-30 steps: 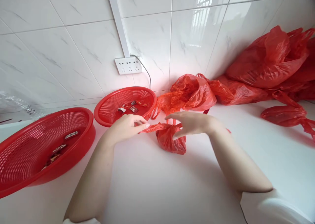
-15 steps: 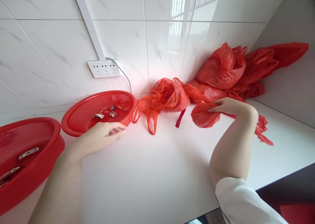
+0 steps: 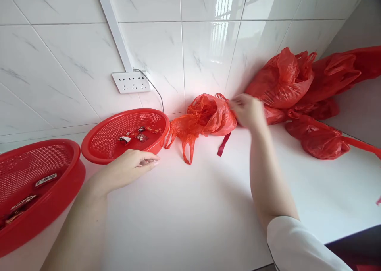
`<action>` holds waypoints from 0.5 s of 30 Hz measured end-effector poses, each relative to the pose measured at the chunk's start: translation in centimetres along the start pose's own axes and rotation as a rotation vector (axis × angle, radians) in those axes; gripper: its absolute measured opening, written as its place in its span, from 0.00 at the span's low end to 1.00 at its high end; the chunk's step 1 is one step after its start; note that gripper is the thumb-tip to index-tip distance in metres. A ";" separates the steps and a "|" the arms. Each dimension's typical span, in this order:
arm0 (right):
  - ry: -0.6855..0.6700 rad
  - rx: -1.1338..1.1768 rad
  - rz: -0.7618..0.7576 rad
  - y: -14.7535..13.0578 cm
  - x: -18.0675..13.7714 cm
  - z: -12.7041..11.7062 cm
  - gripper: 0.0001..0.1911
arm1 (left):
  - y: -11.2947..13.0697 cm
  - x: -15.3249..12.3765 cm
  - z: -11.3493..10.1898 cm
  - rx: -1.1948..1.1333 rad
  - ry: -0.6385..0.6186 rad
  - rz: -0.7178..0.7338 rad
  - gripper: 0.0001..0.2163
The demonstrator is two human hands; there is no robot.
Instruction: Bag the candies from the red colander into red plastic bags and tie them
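My left hand [image 3: 131,168] rests on the white counter [image 3: 190,207] just in front of the small red basket [image 3: 98,144], fingers stretched out flat and holding nothing. My right hand [image 3: 247,110] is stretched out to the back, at the right edge of a loose, crumpled red plastic bag [image 3: 208,118] by the wall. That hand is smeared by motion, so its fingers do not show clearly. A small filled red bag [image 3: 317,138] lies on the counter to the right of my right arm.
The small basket holds several wrapped candies [image 3: 137,135]. A larger red basket [image 3: 38,219] with a few wrappers stands at the left edge. More red bags [image 3: 285,80] are heaped in the back right corner. A wall socket [image 3: 131,82] with a cable sits above the baskets.
My right hand carried the small filled bag to the right, let go of it there, and swung back left to the crumpled bag. My left hand released the bag and stayed by the basket.
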State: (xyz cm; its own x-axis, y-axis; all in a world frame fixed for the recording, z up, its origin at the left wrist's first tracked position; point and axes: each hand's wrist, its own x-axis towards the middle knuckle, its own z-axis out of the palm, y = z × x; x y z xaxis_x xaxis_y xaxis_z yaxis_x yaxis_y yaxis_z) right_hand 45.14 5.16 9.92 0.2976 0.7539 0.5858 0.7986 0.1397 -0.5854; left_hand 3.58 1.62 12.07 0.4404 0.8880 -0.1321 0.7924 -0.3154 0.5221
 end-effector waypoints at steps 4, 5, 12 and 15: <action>-0.679 -0.006 -0.298 -6.6 -2.8 9.6 0.09 | 0.6 -0.2 0.2 -0.005 -0.004 0.037 0.12; -0.744 -0.014 -0.316 -7.6 -4.0 11.7 0.10 | 0.7 -0.3 0.3 -0.001 -0.003 0.038 0.12; -0.758 -0.213 -0.205 -7.6 -8.4 17.3 0.29 | 0.9 -0.7 0.7 0.021 -0.003 0.097 0.13; -0.870 -0.212 -0.194 -6.8 -7.4 16.5 0.10 | 1.0 -0.7 1.1 -0.011 0.017 0.150 0.13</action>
State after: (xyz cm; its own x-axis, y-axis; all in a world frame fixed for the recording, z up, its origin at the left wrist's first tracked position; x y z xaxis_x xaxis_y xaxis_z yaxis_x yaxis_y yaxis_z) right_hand 28.89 9.20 0.32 -0.2819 0.9593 -0.0158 0.8985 0.2581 -0.3551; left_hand 4.56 0.34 11.76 0.5462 0.8368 -0.0378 0.7135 -0.4412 0.5444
